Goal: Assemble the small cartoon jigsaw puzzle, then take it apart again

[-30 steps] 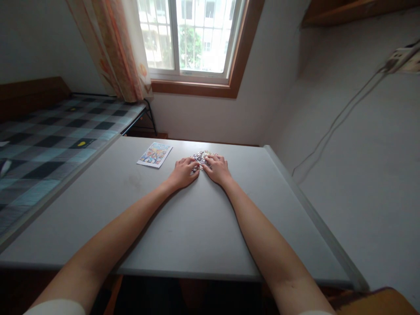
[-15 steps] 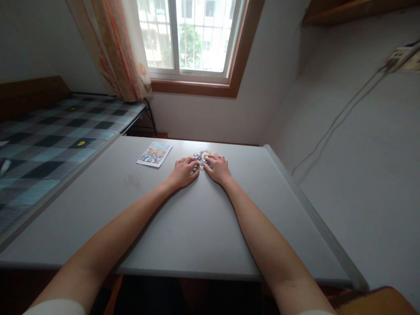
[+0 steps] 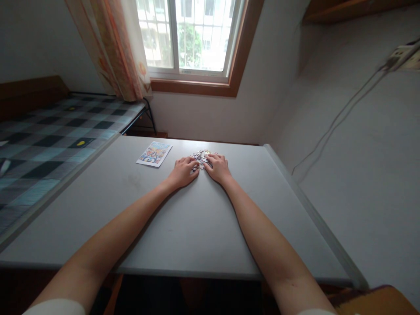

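A small heap of jigsaw puzzle pieces (image 3: 201, 157) lies toward the far side of the white table (image 3: 183, 232). Against the left edge of the heap rests my left hand (image 3: 185, 171), its fingers apart and lightly curved over the nearest pieces. My right hand (image 3: 218, 168) is at the right edge, fingers spread, the tips touching pieces. Neither hand holds a piece that I can see. Left of the heap, a printed picture card (image 3: 154, 154) with a colourful drawing lies flat. Some pieces are hidden under my fingers.
A bed with a checked cover (image 3: 65, 131) stands along the table's left side. Ahead are a window (image 3: 197, 39) and an orange curtain (image 3: 111, 52). A cable (image 3: 334, 122) hangs on the right wall. A chair corner (image 3: 377, 302) shows at lower right.
The fingers of my right hand have shifted very slightly on the pieces. Otherwise both hands, the heap and the card stay where they were.
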A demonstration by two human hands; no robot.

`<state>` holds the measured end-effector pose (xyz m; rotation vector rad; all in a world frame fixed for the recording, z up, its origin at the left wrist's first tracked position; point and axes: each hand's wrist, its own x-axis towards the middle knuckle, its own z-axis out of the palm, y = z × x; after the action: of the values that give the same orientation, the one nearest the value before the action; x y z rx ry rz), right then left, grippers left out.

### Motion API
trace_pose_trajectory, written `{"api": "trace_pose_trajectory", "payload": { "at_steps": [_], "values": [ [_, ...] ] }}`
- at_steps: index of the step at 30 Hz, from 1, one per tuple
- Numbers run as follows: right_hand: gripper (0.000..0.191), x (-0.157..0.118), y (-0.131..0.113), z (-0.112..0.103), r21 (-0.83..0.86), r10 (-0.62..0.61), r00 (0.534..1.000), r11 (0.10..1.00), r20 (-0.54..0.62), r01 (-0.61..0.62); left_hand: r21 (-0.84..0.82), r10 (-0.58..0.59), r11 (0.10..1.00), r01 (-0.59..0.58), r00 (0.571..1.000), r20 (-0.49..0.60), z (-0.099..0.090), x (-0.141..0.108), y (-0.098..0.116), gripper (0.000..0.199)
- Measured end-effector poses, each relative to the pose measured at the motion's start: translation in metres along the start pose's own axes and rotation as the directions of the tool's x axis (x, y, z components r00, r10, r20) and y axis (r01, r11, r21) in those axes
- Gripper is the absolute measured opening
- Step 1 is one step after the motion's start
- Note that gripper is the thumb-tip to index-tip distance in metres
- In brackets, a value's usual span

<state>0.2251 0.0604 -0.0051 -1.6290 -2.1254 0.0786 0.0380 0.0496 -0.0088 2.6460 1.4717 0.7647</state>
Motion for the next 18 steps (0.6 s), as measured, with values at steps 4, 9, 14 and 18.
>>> {"api": "trace_pose_trajectory", "payload": {
  "at_steps": [4, 9, 14, 18],
  "values": [
    [0.044, 0.0014, 0.0023, 0.0018, 0.08, 0.015, 0.997, 0.997, -0.075, -0.009, 0.009, 0.004, 1.0, -0.004, 1.0, 0.004, -0.001, 0.0, 0.0002, 0.027],
    [0.04, 0.003, 0.0047, 0.0035, 0.212, -0.061, 0.99, 0.973, -0.123, 0.087, 0.013, 0.01, 1.0, -0.01, 1.0, 0.004, -0.0021, 0.0003, 0.0008, 0.026],
    [0.037, 0.0023, 0.0045, 0.0047, 0.228, -0.128, 0.989, 0.963, -0.075, 0.142, -0.002, 0.007, 1.0, -0.007, 1.0, -0.003, -0.0014, -0.0002, 0.0008, 0.025],
    [0.033, 0.0016, 0.0046, 0.0059, 0.194, -0.097, 0.991, 0.974, -0.091, 0.113, -0.009, 0.005, 1.0, -0.005, 1.0, -0.002, -0.0001, -0.0001, -0.0001, 0.025]
  ]
}}
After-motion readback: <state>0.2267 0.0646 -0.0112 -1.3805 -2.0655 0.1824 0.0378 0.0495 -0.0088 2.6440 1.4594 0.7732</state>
